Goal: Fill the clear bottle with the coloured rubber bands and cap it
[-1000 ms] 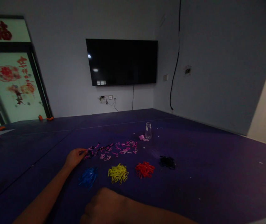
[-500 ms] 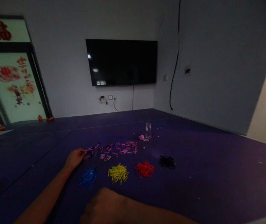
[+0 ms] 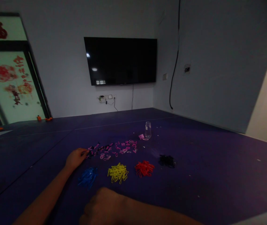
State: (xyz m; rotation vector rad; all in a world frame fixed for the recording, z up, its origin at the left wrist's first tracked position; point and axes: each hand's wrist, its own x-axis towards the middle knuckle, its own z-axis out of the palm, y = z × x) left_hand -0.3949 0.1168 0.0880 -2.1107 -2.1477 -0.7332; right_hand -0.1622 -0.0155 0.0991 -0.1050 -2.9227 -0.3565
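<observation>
A dark wall-mounted television (image 3: 120, 61) hangs above a wall socket (image 3: 106, 97) in a dim room. A black cable (image 3: 174, 59) runs down the right wall. At left, a glass door (image 3: 11, 81) carries red paper decorations (image 3: 3, 72). A purple floor mat (image 3: 217, 168) covers the floor.

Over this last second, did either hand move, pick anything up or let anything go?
Hardly anything changed. The left hand still pinches at the left end of the scattered pink and black bands; the right hand stays fisted on the purple mat. Only the camera shifted slightly. The blue, yellow, red and black piles lie unchanged.
</observation>
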